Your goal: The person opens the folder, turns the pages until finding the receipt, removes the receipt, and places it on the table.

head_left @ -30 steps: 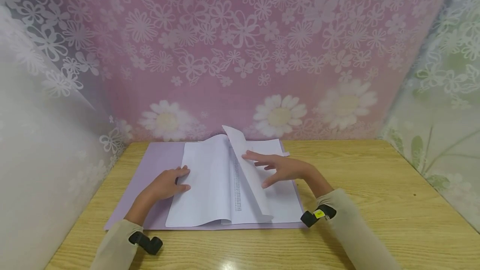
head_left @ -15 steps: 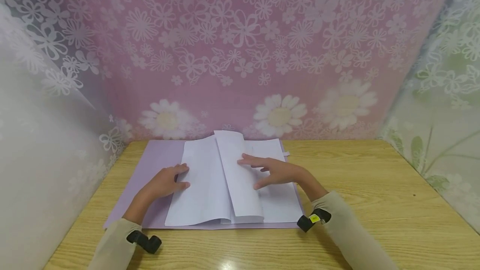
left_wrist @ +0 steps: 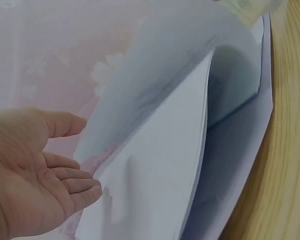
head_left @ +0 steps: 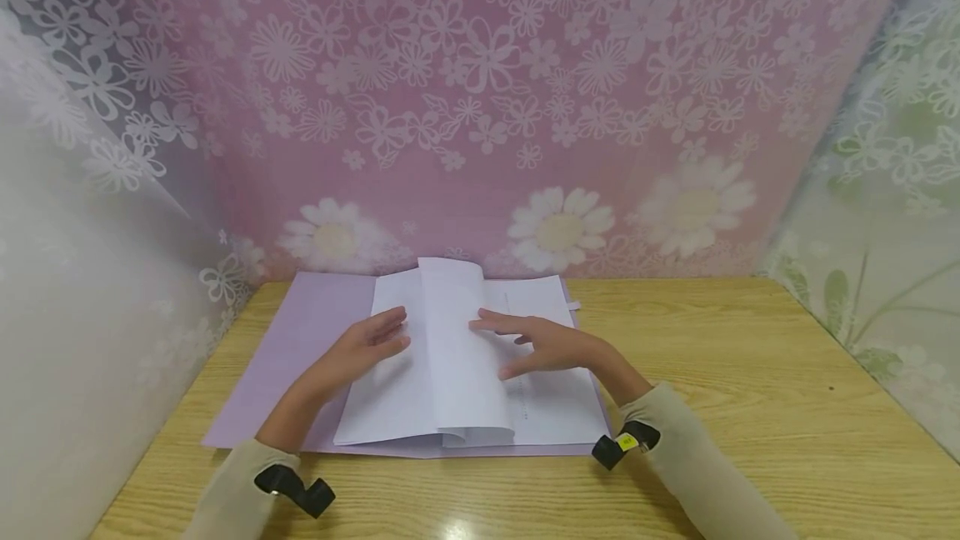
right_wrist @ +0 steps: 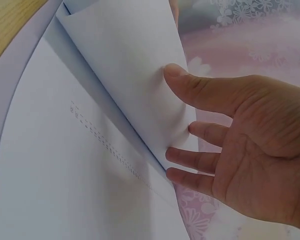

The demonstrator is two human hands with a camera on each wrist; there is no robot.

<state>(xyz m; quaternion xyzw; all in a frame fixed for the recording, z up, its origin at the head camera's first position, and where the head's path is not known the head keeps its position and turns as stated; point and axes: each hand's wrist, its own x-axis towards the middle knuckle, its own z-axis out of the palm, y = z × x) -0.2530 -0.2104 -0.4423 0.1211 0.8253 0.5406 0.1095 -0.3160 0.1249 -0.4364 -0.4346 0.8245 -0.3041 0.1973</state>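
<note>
I have the left hand (head_left: 360,352) over the left-hand pages (head_left: 390,398), its grip wide, thumb apart from straight fingers; I cannot tell whether it touches the paper. On the right hand (head_left: 551,346), the grip is wide too, the fingertips against a raised white sheet (head_left: 461,348). That sheet bows up between both hands, across the middle of the open lilac folder (head_left: 322,315), which lies on the wooden surface (head_left: 697,348). From the right wrist, I see columns of small print (right_wrist: 110,145) on the page beneath, too small to read.
</note>
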